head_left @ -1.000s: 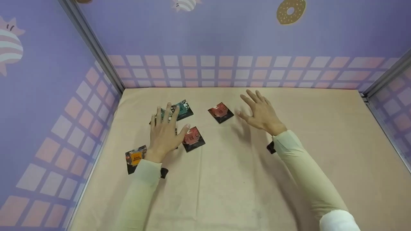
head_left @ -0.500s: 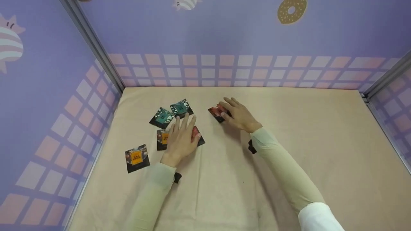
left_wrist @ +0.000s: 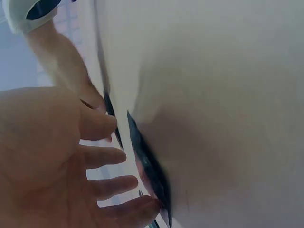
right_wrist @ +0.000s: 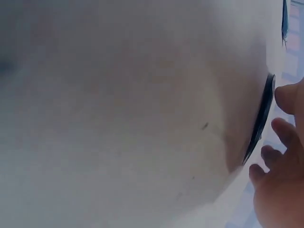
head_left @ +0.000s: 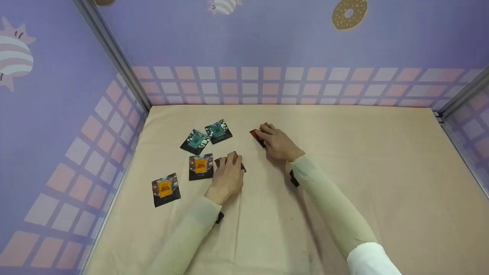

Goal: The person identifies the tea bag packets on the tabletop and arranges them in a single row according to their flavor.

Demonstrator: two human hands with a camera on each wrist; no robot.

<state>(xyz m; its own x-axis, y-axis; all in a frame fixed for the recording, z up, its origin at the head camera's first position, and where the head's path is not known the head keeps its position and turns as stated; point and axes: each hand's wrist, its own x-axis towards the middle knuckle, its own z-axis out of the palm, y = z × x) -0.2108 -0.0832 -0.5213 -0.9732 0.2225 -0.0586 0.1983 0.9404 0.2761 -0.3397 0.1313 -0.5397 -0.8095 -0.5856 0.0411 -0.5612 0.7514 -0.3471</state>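
In the head view my left hand lies over a small flat square packet, red and black, its fingers bent down across it. The left wrist view shows that packet on the cloth, with relaxed fingers right at its face and not closed round it. My right hand is over a second red and black packet, covering most of it. From the right wrist, this packet appears edge-on, with the thumb and loosely bent fingertips close above it.
Two orange-labelled packets lie left of my left hand. Behind them are two teal packets with touching corners. The cream cloth runs to purple patterned walls at the back and sides.
Both hands have come down onto the red packets: the left moved right from above the teal and orange ones, the right moved left. Their spread fingers have bent. The packets have stayed in place.
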